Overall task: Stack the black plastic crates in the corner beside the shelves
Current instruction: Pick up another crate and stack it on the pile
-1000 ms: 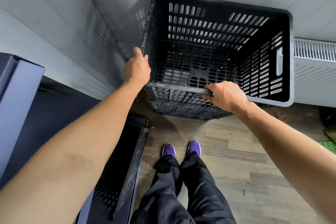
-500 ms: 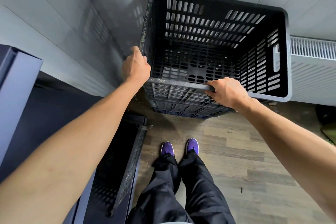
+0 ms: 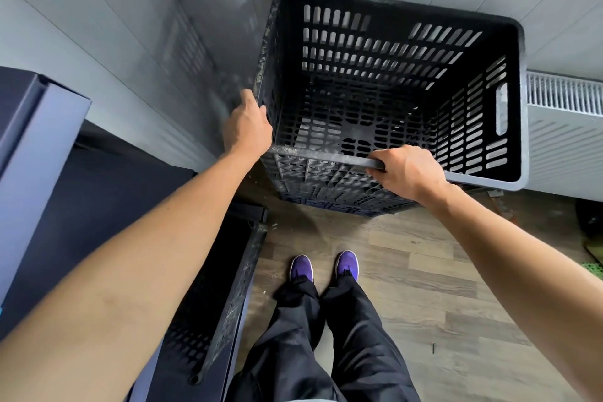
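Grips the top crate (image 3: 375,52) by its rim with both hands; with the left hand (image 3: 249,127) clamped round the near left corner, thumb up along the outer edge and fingers hidden behind the slotted wall; with the right hand (image 3: 408,170) curled over the near rim, knuckles up. Holds that crate open side up, hard into the corner of the grey walls (image 3: 130,42), seemingly seated on the lower crates (image 3: 336,196) glimpsed under the near rim; cannot tell from above whether fully bedded or slightly askew.

Looks like the seating step of the stack: squaring and pressing down rather than carrying. Calls next for a check that the edges sit flush; then for letting go with both hands; then, probably, for a turn left to the other black crate (image 3: 235,287) low down just beside the dark shelf unit (image 3: 39,147). Wants care by the radiator (image 3: 561,127), just beside the crate's right wall; little room there for knuckles. Stands in purple shoes (image 3: 301,266) on the wood floor (image 3: 424,287), near the stack.
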`<state>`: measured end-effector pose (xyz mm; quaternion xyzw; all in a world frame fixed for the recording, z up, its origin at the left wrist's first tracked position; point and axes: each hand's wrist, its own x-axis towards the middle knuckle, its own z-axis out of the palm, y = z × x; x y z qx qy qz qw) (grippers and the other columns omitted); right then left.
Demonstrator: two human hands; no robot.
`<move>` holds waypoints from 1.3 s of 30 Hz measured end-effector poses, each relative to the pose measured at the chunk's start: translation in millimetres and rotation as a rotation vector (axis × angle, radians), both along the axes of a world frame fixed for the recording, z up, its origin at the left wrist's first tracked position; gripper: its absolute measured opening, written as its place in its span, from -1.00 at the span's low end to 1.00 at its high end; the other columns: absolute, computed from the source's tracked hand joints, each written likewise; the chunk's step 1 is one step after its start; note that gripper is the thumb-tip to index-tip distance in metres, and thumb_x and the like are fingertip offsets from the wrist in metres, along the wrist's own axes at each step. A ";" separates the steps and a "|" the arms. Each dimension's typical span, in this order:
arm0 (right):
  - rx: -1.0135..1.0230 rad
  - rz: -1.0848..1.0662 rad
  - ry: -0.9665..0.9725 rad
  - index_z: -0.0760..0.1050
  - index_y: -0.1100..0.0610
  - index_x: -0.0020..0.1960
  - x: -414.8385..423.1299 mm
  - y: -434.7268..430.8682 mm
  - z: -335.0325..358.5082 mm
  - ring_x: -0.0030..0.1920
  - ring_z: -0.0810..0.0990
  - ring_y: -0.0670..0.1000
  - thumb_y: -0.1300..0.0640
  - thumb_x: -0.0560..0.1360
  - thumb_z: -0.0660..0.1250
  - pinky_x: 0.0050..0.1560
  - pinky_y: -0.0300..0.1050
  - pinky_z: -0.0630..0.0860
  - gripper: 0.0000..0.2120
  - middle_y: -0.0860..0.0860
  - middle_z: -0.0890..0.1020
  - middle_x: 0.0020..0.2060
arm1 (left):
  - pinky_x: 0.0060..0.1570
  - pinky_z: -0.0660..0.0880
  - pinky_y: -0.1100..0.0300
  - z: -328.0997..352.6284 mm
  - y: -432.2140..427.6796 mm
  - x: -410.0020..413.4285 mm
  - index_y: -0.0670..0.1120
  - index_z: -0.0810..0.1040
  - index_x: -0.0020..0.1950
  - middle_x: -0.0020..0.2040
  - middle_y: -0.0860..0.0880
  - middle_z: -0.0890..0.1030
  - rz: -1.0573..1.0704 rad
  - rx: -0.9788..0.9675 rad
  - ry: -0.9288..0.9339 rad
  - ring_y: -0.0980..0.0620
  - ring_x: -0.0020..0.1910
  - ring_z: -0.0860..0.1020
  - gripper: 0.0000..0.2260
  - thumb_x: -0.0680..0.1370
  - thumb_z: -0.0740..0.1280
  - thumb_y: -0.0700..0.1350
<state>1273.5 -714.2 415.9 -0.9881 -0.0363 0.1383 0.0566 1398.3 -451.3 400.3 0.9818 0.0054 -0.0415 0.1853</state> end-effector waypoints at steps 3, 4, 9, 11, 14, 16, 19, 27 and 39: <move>-0.031 0.017 -0.020 0.55 -0.05 -0.01 4.2 -2.5 1.4 -0.26 0.62 0.09 -0.15 0.55 0.22 -0.28 -0.09 0.49 -0.77 -0.04 0.64 -0.28 | -0.35 0.38 0.03 -1.5 -6.6 6.7 -0.21 0.29 0.23 -0.03 -0.21 0.62 0.019 0.028 -0.037 -0.21 -0.21 0.57 -0.77 0.69 0.10 -0.06; -0.034 0.016 -0.013 0.55 -0.05 -0.02 6.4 -2.8 2.8 -0.26 0.62 0.09 -0.15 0.55 0.22 -0.28 -0.09 0.49 -0.78 -0.05 0.63 -0.29 | -0.36 0.38 0.03 -1.4 -8.4 8.9 -0.21 0.29 0.23 -0.03 -0.22 0.62 0.027 0.042 -0.043 -0.23 -0.20 0.58 -0.76 0.69 0.09 -0.06; 0.000 0.022 0.040 0.51 -0.05 -0.04 3.5 -1.2 6.2 -0.33 0.49 0.06 -0.14 0.55 0.22 -0.29 -0.08 0.45 -0.81 -0.10 0.49 -0.35 | -0.11 0.46 -0.06 -5.7 -8.3 1.7 -0.15 0.25 0.37 0.23 -0.25 0.49 0.022 0.058 -0.123 -0.24 0.10 0.52 -0.64 0.63 0.15 -0.02; 0.022 0.029 0.056 0.51 -0.05 -0.03 1.8 -4.0 8.5 -0.28 0.54 0.07 -0.15 0.54 0.24 -0.25 -0.06 0.49 -0.81 -0.08 0.54 -0.31 | 0.25 0.37 -0.16 -3.2 -10.2 -6.5 -0.12 0.26 0.41 0.34 -0.24 0.39 -0.097 0.157 -0.264 -0.24 0.31 0.38 -0.59 0.60 0.13 0.01; 0.057 0.044 0.121 0.52 -0.04 0.00 -1.3 -16.0 15.1 -0.19 0.59 0.07 -0.13 0.52 0.30 -0.20 -0.06 0.52 -0.81 -0.08 0.59 -0.26 | 0.42 0.17 -0.18 3.5 -35.6 -34.7 -0.09 0.45 0.24 0.32 -0.12 0.43 -0.454 0.127 -0.355 -0.14 0.40 0.31 -0.66 0.62 0.05 0.05; 0.033 0.013 0.161 0.52 0.00 -0.01 -11.8 -35.3 19.6 -0.17 0.60 0.08 -0.11 0.52 0.33 -0.20 -0.07 0.52 -0.81 -0.06 0.56 -0.26 | 0.29 0.29 -0.08 5.1 -60.2 -57.5 -0.04 0.55 0.05 0.10 0.01 0.55 -0.693 0.055 -0.205 -0.05 0.23 0.45 -0.58 0.63 -0.03 0.15; -0.074 -0.089 0.207 0.51 0.07 0.00 -39.5 -82.7 27.8 -0.11 0.63 0.14 -0.07 0.51 0.35 -0.17 -0.06 0.52 -0.78 0.06 0.64 -0.17 | -0.10 0.39 0.05 6.9 -92.8 -70.4 0.00 0.55 0.13 -0.05 0.06 0.63 -0.904 0.074 0.007 -0.01 -0.04 0.58 -0.47 0.59 -0.02 0.33; -0.114 -0.125 0.167 0.50 0.14 0.04 -66.0 -123.7 29.3 -0.07 0.62 0.21 0.05 0.55 0.30 -0.14 -0.01 0.47 -0.84 0.14 0.66 -0.11 | -0.36 0.40 0.13 4.6 -161.3 -76.5 0.12 0.53 0.09 -0.28 0.06 0.56 -1.000 0.185 0.058 0.01 -0.35 0.50 -0.75 0.62 0.16 0.21; -0.117 -0.034 0.025 0.49 0.12 0.07 -84.9 -130.1 17.2 -0.17 0.62 0.23 0.07 0.56 0.24 -0.25 -0.02 0.40 -0.84 0.13 0.65 -0.21 | -0.49 0.31 0.16 2.4 -155.8 -88.8 0.08 0.45 0.15 -0.33 0.05 0.56 -1.059 0.313 -0.152 0.00 -0.47 0.44 -0.79 0.65 0.14 0.15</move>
